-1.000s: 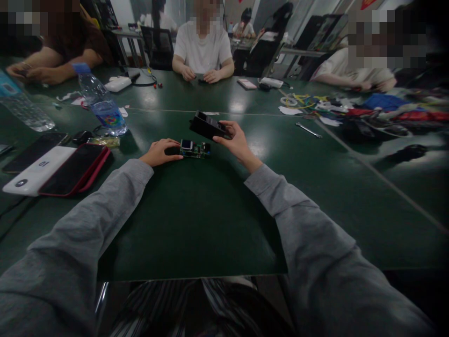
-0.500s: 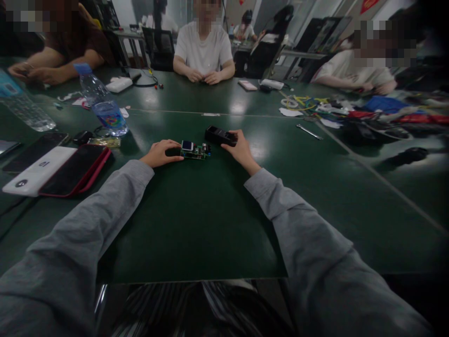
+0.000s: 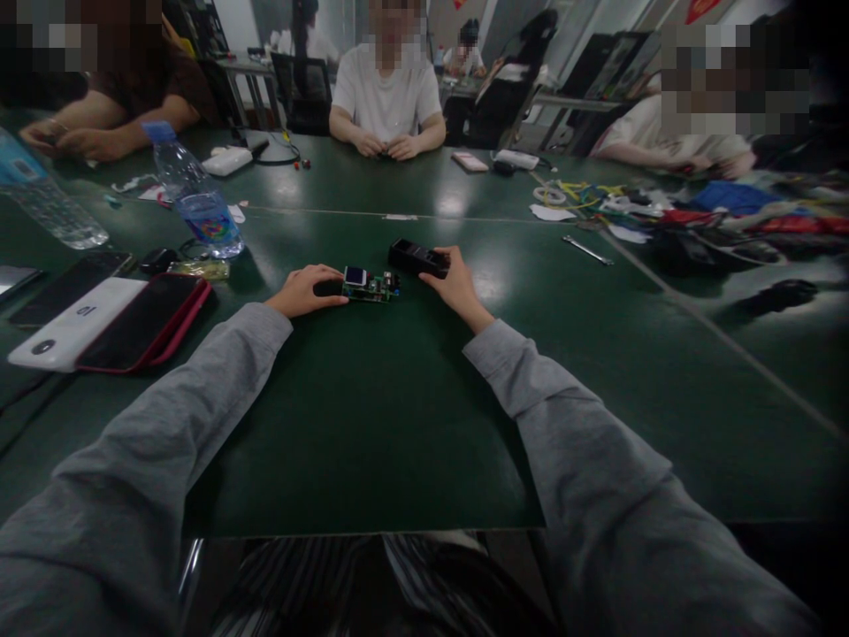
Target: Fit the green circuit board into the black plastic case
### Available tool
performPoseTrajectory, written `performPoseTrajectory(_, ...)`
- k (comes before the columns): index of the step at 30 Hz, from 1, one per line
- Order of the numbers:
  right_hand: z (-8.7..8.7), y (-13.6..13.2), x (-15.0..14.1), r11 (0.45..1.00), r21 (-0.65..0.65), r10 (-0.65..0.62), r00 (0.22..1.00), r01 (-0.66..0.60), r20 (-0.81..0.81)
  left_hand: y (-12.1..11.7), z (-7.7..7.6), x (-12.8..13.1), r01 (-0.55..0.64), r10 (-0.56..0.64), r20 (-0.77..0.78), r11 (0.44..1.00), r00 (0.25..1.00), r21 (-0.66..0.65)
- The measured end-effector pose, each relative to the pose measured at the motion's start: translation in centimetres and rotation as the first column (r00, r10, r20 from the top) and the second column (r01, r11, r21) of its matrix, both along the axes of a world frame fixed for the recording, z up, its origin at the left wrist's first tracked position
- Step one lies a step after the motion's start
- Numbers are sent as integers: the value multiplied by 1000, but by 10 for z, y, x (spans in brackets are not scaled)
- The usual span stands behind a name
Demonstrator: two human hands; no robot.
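A green circuit board [image 3: 377, 287] with a small screen at its left end lies on the dark green table [image 3: 378, 407]. My left hand [image 3: 306, 290] grips the board's left end between thumb and fingers. Just behind and to the right is a black plastic casing [image 3: 412, 257], a small oblong shell with a window and openings in its face. Its right end is held by my right hand [image 3: 456, 281], fingers over the top and thumb on the near side. Board and casing sit close together but apart.
On the left are phones [image 3: 139, 323], a white power bank [image 3: 72, 323] and two water bottles [image 3: 199, 199]. To the right lie a wrench [image 3: 587, 250] and a heap of cables [image 3: 584, 196]. Several people sit around, one directly opposite [image 3: 388, 97].
Both hands, the circuit board and the casing keep the same places. The whole view has shifted very slightly.
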State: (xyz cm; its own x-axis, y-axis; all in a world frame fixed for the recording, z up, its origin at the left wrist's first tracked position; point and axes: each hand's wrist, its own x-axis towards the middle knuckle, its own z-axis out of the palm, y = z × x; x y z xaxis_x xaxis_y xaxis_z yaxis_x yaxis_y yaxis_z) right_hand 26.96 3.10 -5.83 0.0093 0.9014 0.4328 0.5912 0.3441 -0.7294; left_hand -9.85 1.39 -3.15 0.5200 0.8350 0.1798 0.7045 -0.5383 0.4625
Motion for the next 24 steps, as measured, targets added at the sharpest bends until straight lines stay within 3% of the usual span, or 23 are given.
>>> performPoseTrajectory(6, 1, -2, -3, 999, 19, -38, 999, 37, 27, -2, 3, 3, 7, -7, 4, 1000, 1000, 3)
performPoseTrajectory(13, 4, 1, -1, 1000, 5, -23, 993, 24, -117, -5, 7, 3, 2, -2, -10, 1000, 1000, -11)
performPoseTrajectory(19, 24, -13, -20, 974, -34, 201, 931, -222, -305, -6, 8, 4, 0, -1, -9, 1000, 1000, -26)
performPoseTrajectory(24, 41, -33, -44, 923, -72, 339, 886, -379, -317, -4, 6, 4, -2, 2, -8, 1000, 1000, -24)
